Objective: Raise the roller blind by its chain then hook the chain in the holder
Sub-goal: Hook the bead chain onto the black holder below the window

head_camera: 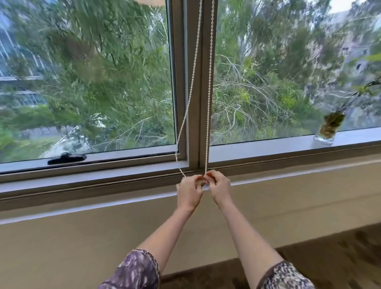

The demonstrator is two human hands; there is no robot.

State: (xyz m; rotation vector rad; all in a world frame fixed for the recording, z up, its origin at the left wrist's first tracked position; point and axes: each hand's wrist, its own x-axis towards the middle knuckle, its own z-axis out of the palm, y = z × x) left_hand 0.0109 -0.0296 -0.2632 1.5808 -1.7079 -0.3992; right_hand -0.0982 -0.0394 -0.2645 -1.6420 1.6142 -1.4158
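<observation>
Sleeves: patterned purple-and-white cuffs [136, 270] at the bottom edge, both forearms bare and reaching forward.
Floor: brown carpet [329, 257] at lower right, meeting a beige wall [82, 237] below the window.
Left hand: left hand [189, 191] raised to the sill line, fingers curled; the slack side of the chain runs down into it, so it appears pinched on that strand (the fingertips themselves are hidden behind the hand).
Right hand: right hand [219, 186] just beside the left, nearly touching it, fingertips pinched on the bottom of the taut strand.
Bead chain: white bead chain [208, 115] hangs in a loop in front of the central mullion [193, 82]; its right strand drops straight, its left strand bows out leftward over the pane before coming back to the hands.
Holder: cannot be made out; the hands cover that spot.
Roller blind: only a pale edge [151, 1] shows at the very top of the left pane, well up.
Sill: a black window handle [67, 158] lies on the left frame; a glass vase of cuttings [328, 129] stands far right.
Outside: blurred green trees [92, 72] and buildings.
</observation>
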